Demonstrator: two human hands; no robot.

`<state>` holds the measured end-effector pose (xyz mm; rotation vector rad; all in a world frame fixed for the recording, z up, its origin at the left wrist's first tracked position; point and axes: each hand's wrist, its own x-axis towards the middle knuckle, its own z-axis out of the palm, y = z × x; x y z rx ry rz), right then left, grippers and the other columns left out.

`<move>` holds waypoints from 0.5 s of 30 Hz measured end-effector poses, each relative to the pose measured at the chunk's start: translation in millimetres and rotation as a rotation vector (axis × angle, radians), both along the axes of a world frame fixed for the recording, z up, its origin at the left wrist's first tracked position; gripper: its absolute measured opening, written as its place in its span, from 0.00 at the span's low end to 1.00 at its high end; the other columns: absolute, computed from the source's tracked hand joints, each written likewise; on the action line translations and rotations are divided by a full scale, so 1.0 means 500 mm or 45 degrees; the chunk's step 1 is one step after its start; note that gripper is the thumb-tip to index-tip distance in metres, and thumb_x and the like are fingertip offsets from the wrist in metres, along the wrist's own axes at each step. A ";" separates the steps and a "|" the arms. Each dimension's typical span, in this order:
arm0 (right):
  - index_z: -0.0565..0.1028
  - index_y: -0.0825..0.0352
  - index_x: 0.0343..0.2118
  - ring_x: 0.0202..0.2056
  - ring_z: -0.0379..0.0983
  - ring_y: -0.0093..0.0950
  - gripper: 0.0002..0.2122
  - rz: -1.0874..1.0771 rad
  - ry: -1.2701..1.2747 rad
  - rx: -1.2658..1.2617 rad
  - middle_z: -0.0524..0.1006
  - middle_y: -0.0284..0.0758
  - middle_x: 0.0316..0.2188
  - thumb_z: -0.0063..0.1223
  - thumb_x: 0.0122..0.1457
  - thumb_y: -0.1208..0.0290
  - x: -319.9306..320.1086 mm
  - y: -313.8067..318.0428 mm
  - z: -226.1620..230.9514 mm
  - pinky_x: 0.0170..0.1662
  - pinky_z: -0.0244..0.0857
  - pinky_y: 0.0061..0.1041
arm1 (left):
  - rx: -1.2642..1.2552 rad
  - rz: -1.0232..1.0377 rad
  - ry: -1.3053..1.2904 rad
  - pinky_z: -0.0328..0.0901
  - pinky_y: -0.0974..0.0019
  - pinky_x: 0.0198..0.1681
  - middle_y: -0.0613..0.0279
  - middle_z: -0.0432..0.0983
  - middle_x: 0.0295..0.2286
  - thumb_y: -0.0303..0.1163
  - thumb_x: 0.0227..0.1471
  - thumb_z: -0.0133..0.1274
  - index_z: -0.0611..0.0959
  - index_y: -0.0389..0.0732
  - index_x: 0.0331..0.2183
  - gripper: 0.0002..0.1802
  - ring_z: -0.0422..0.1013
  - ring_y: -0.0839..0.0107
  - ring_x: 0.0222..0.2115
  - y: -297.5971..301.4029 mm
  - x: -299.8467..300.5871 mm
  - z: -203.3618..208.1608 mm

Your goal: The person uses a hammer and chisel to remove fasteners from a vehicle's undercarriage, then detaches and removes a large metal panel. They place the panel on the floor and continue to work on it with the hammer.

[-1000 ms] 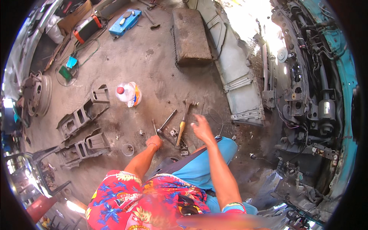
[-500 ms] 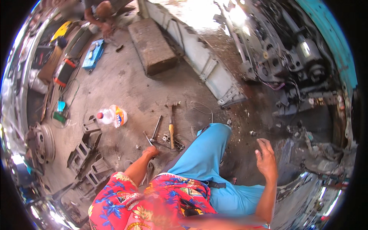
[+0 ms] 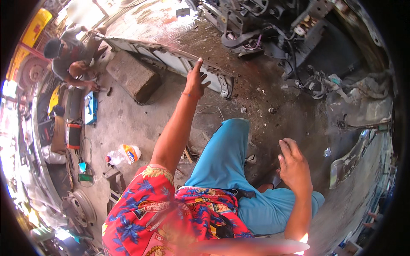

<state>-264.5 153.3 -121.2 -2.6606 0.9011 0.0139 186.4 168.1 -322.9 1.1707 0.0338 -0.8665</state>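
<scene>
My left arm reaches far forward, and my left hand [image 3: 196,83] hangs in the air with its index finger pointing out and the others apart. Behind it in the view lies a long pale metal panel [image 3: 171,60]; whether the hand touches it I cannot tell. My right hand [image 3: 294,165] is raised above my right leg, its fingers loosely spread and nothing visible in them. My left forearm mostly hides the hammer, and just a piece of its wooden handle [image 3: 188,155] shows. A thin loop of wire [image 3: 209,112] lies on the floor beside my left forearm.
A wooden block [image 3: 130,73] stands by the panel. At the far left another person [image 3: 74,62] crouches near a blue case [image 3: 90,107]. A plastic bottle [image 3: 121,154], a bracket [image 3: 114,179] and a wheel rim [image 3: 81,208] lie left. Vehicle parts [image 3: 307,47] fill the far right.
My left hand has left the tools on the floor and swung forward, stretched out toward the panel. My right hand stays raised at the right. The view has turned rightward.
</scene>
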 end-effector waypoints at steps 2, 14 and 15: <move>0.75 0.68 0.61 0.58 0.75 0.45 0.21 -0.012 -0.028 0.021 0.72 0.41 0.62 0.57 0.65 0.75 -0.018 0.009 0.014 0.58 0.73 0.43 | 0.102 0.115 0.049 0.62 0.36 0.65 0.34 0.69 0.61 0.55 0.61 0.63 0.70 0.39 0.65 0.42 0.68 0.44 0.62 -0.058 0.008 0.013; 0.74 0.67 0.63 0.60 0.74 0.46 0.24 -0.216 0.042 0.083 0.72 0.44 0.63 0.60 0.61 0.77 -0.093 0.032 0.060 0.60 0.72 0.43 | -0.177 -0.109 -0.064 0.79 0.53 0.36 0.50 0.82 0.29 0.24 0.62 0.52 0.81 0.29 0.35 0.07 0.81 0.56 0.28 -0.039 0.029 0.003; 0.74 0.67 0.63 0.60 0.74 0.46 0.25 -0.225 0.086 0.098 0.72 0.44 0.63 0.61 0.61 0.77 -0.094 0.031 0.059 0.60 0.73 0.42 | -0.163 -0.117 -0.093 0.79 0.53 0.37 0.52 0.81 0.28 0.25 0.63 0.52 0.81 0.31 0.35 0.07 0.81 0.58 0.29 -0.038 0.028 0.004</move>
